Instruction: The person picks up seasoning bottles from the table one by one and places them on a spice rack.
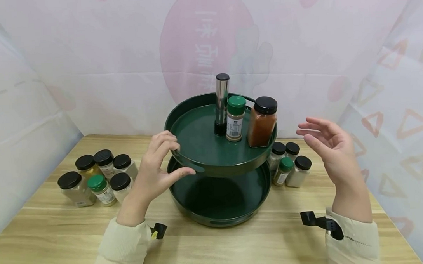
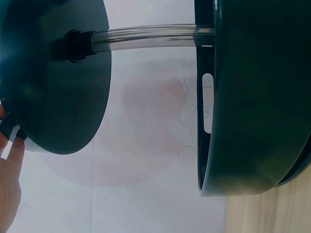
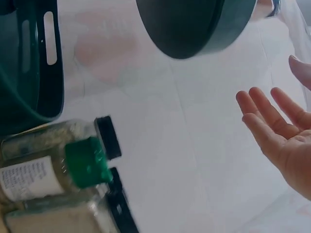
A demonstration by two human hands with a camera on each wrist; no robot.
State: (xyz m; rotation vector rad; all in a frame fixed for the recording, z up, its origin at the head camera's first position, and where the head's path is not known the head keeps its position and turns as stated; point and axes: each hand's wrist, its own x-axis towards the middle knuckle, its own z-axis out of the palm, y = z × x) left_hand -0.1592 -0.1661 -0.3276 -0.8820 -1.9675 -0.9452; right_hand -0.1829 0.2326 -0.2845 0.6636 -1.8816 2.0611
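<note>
A two-tier dark green turntable rack stands on the table, its upper tray (image 1: 194, 128) raised over the lower tray (image 1: 217, 198) on a central post. My left hand (image 1: 157, 169) holds the upper tray's left rim, fingers over the edge and thumb along the outer wall. At the left edge of the left wrist view, that hand (image 2: 12, 182) appears at the tray's side slot. A green-capped shaker (image 1: 234, 125) and a black-lidded jar of reddish powder (image 1: 262, 126) stand upright on the upper tray. My right hand (image 1: 334, 151) hovers to the right of the rack, fingers spread and holding nothing.
Several spice jars (image 1: 77, 187) with black or green lids are grouped left of the rack. Another group of jars (image 1: 297, 173) stands close to the right of the lower tray. A printed cloth (image 1: 118, 53) hangs behind the wooden table (image 1: 61, 230).
</note>
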